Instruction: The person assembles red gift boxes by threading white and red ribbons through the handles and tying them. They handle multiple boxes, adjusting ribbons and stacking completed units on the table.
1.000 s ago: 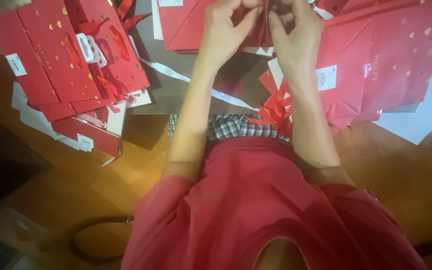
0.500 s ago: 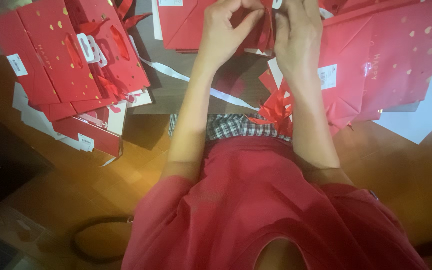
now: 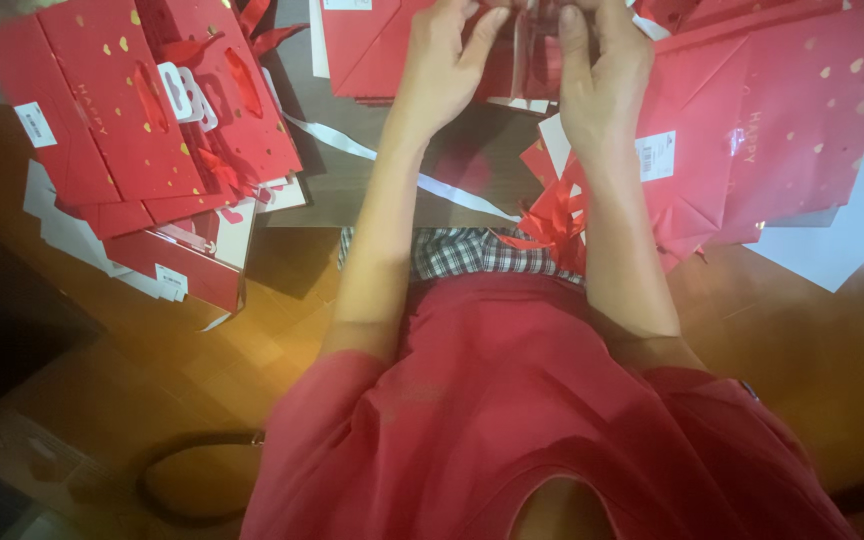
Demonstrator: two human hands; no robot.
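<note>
Two big heaps of flat red paper gift bags take up most of the wooden counter [image 3: 202, 380], one on each side of the person. On the right lies the broad heap of red bags with gold flecks [image 3: 782, 140], resting partly on white sheets [image 3: 832, 250]. On the left sits the stacked pile of folded red bags [image 3: 142, 150], with white tags and a white plastic handle piece showing on top. Between the heaps, a white ribbon strip [image 3: 392, 165] runs slantwise across the counter, passing under the left forearm. Closer to the person, a checked cloth [image 3: 472, 252] lies at the near edge, and a red ribbon bow [image 3: 552, 222] lies just beside the right forearm, touching the right heap.

At the far edge, the two hands meet over a red bag [image 3: 392, 50] lying flat between the heaps. The left hand [image 3: 444, 62] and the right hand [image 3: 602, 70] are both raised, fingers curled inward, pinching a small reddish piece [image 3: 529, 55] between them. Each grip is narrow, closed on that piece; the top edge of the view cuts off the fingertips, so what exactly the piece is cannot be told.
</note>
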